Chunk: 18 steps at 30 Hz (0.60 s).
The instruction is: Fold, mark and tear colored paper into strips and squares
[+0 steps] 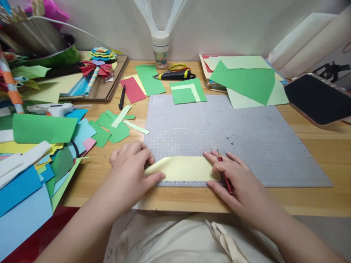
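A pale yellow strip of paper (183, 168) lies folded on the near edge of a grey cutting mat (246, 135). My left hand (131, 171) grips the strip's left end, fingers curled over it and thumb underneath. My right hand (236, 182) presses the strip's right end flat with spread fingers, while a red pencil (226, 175) is tucked between those fingers.
Green paper scraps (112, 128) and a black pen (121, 97) lie left of the mat. A heap of coloured sheets (33, 164) and a glue gun (55, 108) fill the left. A utility knife (175, 75), stacked cups (160, 51), green sheets (244, 82) and a tablet (318, 98) lie behind.
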Motion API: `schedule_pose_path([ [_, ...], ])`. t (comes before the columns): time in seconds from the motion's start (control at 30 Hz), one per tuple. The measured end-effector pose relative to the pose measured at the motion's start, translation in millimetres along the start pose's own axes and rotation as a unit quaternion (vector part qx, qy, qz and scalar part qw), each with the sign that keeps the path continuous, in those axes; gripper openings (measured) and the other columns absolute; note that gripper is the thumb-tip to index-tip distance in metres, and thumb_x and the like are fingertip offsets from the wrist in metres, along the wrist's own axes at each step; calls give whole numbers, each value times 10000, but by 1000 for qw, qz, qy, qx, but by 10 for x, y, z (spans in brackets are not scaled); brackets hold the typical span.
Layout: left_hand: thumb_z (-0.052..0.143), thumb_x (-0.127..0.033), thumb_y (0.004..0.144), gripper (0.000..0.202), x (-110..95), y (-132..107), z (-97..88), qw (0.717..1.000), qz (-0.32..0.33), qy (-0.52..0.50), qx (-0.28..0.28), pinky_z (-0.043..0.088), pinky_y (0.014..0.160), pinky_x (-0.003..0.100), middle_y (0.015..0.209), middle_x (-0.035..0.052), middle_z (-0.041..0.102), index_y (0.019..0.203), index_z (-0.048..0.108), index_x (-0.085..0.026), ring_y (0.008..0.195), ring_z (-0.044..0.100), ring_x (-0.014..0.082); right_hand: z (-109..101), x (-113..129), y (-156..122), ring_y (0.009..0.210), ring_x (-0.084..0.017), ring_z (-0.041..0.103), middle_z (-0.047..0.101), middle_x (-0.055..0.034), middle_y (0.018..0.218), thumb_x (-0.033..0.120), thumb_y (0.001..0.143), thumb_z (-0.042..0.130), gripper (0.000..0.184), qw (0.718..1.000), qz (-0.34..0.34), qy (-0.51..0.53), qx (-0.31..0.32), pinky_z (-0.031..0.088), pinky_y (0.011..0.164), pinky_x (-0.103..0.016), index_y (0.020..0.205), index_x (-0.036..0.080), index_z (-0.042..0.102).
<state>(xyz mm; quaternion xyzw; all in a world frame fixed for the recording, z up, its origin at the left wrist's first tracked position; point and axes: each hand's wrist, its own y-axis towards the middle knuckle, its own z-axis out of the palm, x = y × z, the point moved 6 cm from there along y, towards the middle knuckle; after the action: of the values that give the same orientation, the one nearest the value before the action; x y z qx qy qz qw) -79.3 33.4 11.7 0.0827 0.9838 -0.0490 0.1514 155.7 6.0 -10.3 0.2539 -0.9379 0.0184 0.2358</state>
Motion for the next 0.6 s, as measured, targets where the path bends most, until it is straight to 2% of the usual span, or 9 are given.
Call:
schedule_pose_path([
  [0.07,669,-392,739,191,-18,-28,7,1000,-4,-22,16,345,806,416,893,17,611,775,575,-230,915,531,255,0,0,-2,1326,-296,478,538,-99,1422,256,905,508,118,1000,3,-5,4,352,1060,-619,897,256,390],
  [0.13,644,-369,766,181,-11,-70,6,998,-7,-58,18,366,796,408,863,5,642,888,589,-247,854,554,234,5,5,-7,1328,-294,476,537,-99,1423,258,910,500,116,1000,5,-10,6,350,1063,-616,883,254,388],
  [0.27,618,-376,809,440,107,-140,-1,991,-45,-122,-13,428,787,411,867,9,691,1229,523,-283,852,613,242,34,19,-22,1350,-282,449,532,-98,1428,271,921,490,121,1000,9,-17,5,348,1070,-600,863,253,385],
  [0.33,598,-370,832,453,155,-150,19,986,-59,-155,-16,458,774,404,888,9,705,1265,499,-285,837,643,233,42,29,-19,1348,-278,452,538,-102,1421,267,922,492,115,1000,13,-10,0,331,1078,-607,876,255,387],
  [0.43,583,-368,848,434,136,-136,-20,974,-39,-220,-43,497,771,372,1026,25,701,1265,494,-285,889,659,212,-29,58,10,1315,-289,491,551,-133,1402,268,919,504,123,998,29,34,-40,303,1081,-637,920,260,381],
  [0.5,612,-372,832,420,102,-135,-134,962,-29,-254,-94,505,788,358,1107,28,665,1231,512,-286,972,640,210,-141,84,33,1316,-296,489,558,-146,1391,275,916,517,145,992,41,77,-94,309,1076,-640,966,266,381],
  [0.57,629,-347,826,329,74,-187,-356,944,-29,-247,-217,486,832,373,1075,5,640,1136,535,-283,1005,610,207,-268,107,41,1339,-289,461,570,-138,1378,266,908,536,180,981,51,111,-152,303,1088,-626,1003,275,382],
  [0.6,609,-318,842,255,28,-224,-458,941,-20,-210,-266,458,870,394,1038,-12,629,1082,531,-284,1017,590,204,-323,116,37,1344,-282,454,575,-130,1373,252,904,543,199,975,53,122,-178,279,1105,-622,1015,279,381],
])
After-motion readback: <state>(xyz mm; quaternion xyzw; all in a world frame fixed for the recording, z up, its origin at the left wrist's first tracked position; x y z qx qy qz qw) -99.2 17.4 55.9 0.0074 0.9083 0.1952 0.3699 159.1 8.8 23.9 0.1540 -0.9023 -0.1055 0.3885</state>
